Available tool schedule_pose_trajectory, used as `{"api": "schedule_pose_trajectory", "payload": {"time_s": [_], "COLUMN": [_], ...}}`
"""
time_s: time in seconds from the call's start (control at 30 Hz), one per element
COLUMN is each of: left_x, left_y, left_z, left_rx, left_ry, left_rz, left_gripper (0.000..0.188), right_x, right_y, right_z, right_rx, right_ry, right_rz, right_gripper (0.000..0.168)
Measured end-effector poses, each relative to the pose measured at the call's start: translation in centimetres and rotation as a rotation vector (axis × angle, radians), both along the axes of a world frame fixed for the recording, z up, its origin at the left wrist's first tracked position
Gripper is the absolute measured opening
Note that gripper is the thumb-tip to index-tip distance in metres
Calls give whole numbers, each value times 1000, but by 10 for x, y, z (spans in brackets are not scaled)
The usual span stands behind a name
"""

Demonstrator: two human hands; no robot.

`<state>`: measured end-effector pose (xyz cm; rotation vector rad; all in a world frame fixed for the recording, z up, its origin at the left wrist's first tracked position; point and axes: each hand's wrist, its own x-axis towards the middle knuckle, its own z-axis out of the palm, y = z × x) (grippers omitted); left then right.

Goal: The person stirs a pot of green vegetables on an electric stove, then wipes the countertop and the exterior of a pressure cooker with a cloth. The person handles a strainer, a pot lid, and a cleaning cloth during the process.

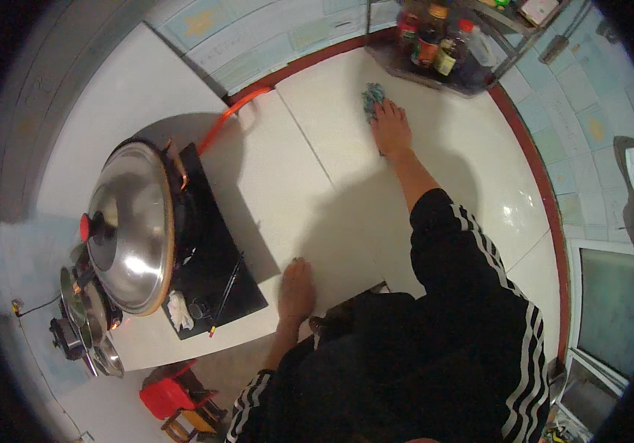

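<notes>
My right hand (393, 132) is stretched far across the white tiled countertop (294, 160), pressing on a crumpled blue-green cloth (373, 98). The cloth bunches out past the fingertips, and part of it is hidden under the hand. Near the front edge, my left hand (297, 289) leans on the counter beside the black glass gas stove (222, 277). Nothing shows in it, but its fingers are blurred and in shadow. On the stove stands a large wok with a domed metal lid (134, 221) that has a red-tipped knob.
An orange gas hose (234, 113) runs behind the stove. At the back corner stands a metal rack (433, 80) with several sauce bottles (427, 41). A white crumpled cloth (180, 311) and a pair of chopsticks (227, 293) lie on the stove. A red stool (167, 396) is below.
</notes>
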<state>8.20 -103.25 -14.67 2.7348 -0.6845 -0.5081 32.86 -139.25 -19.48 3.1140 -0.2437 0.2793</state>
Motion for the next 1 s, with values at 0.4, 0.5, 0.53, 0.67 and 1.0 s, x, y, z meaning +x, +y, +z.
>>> {"api": "schedule_pose_trajectory", "payload": {"time_s": [0.4, 0.5, 0.53, 0.67, 1.0], "left_x": [-22, -18, -17, -17, -21], "left_y": [1, -3, -2, 0, 4], "left_z": [-16, -16, -14, -12, -15], "left_rx": [-74, -69, -76, -127, -150], "left_ry": [-162, -161, -172, -256, -313], "left_rz": [71, 62, 52, -33, -92], "left_gripper": [58, 58, 57, 55, 51], "right_x": [-184, -241, -262, -347, -469], "right_y": [-245, -279, -285, -278, -203], "right_z": [-11, -28, -29, -14, -39], "right_rx": [-26, -46, -12, 25, -79], "right_ry": [-62, 19, 21, 69, -136], "right_rz": [-477, -693, -750, -970, -1305], "right_gripper": [46, 49, 49, 51, 43]}}
